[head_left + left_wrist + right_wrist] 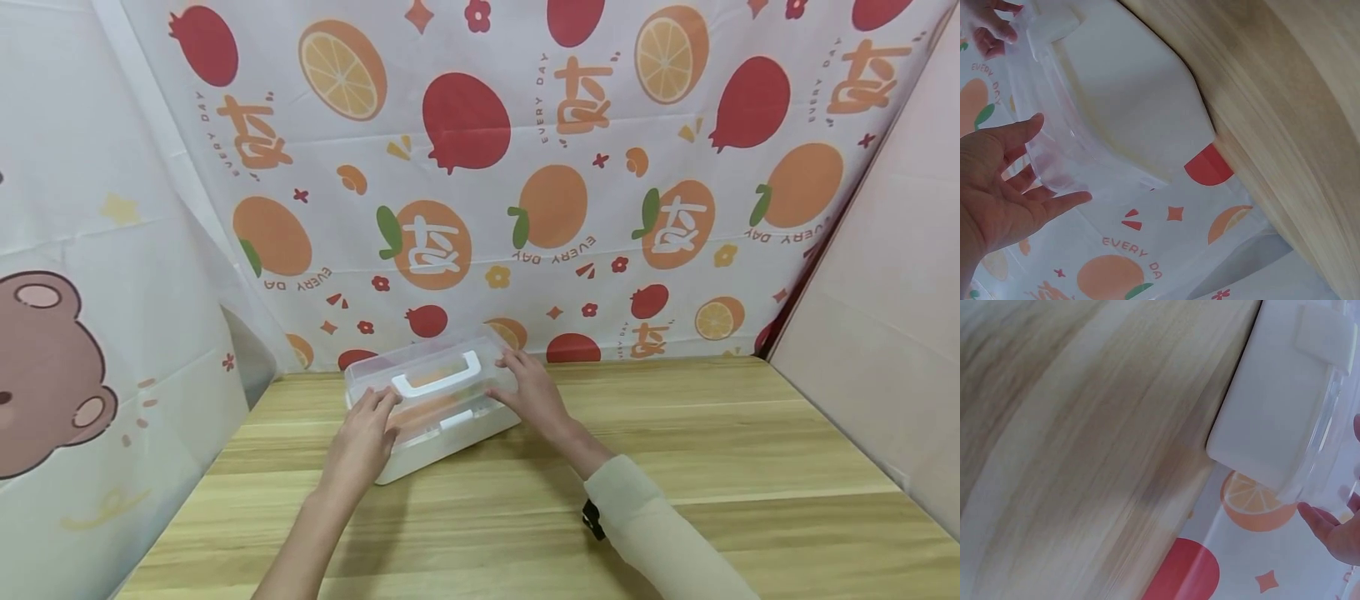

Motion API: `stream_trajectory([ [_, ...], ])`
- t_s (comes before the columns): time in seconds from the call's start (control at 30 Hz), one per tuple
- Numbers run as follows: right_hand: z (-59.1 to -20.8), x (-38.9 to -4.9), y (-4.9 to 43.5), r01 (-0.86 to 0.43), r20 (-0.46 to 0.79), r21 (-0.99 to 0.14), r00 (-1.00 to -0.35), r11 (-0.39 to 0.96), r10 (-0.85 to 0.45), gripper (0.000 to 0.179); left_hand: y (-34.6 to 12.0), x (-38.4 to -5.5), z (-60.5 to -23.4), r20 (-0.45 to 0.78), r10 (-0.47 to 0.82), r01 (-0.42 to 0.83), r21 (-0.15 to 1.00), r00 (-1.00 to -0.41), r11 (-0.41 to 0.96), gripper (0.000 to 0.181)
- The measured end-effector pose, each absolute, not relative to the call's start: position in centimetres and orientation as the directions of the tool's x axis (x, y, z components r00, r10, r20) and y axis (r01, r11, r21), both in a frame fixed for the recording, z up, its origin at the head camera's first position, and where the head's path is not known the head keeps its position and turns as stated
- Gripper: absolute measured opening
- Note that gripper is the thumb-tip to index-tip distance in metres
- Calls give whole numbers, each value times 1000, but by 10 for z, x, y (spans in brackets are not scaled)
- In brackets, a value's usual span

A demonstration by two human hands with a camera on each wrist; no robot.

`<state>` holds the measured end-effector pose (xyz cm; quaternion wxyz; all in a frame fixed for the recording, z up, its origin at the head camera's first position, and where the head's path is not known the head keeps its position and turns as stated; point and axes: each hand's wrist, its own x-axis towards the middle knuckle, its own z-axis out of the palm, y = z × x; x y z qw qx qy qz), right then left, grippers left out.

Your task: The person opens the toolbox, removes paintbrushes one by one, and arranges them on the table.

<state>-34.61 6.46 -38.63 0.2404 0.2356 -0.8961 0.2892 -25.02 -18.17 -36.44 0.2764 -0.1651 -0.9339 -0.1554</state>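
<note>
A storage box with a white base (420,458) and a clear lid (378,367) stands at an angle on the table. Its lid bears a white carrying handle (442,382), and a white latch (456,420) sits on the front. My left hand (363,437) rests on the lid's left end with fingers spread over the top. At the other end, my right hand (536,396) touches the lid, thumb toward the front and fingers extended. In the right wrist view, a fingertip (1305,509) meets the lid's lower corner; most of that hand is cut off.
The wooden table (675,467) runs up to a fruit-print cloth (480,208) close behind the box. A white cloth with a bear print (52,375) hangs at the left, and a pale panel (885,275) stands at the right.
</note>
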Motion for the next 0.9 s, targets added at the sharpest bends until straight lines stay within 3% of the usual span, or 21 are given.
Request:
stream_trajectory([
  [0.4, -388, -342, 72, -572, 605, -381, -748, 727, -271, 48, -176, -252, -364, 565, 228, 405, 209, -793, 890, 42],
  [0.9, -391, -335, 86, -530, 573, -381, -778, 758, -256, 49, -166, -254, -364, 579, 238, 425, 211, -780, 880, 43],
])
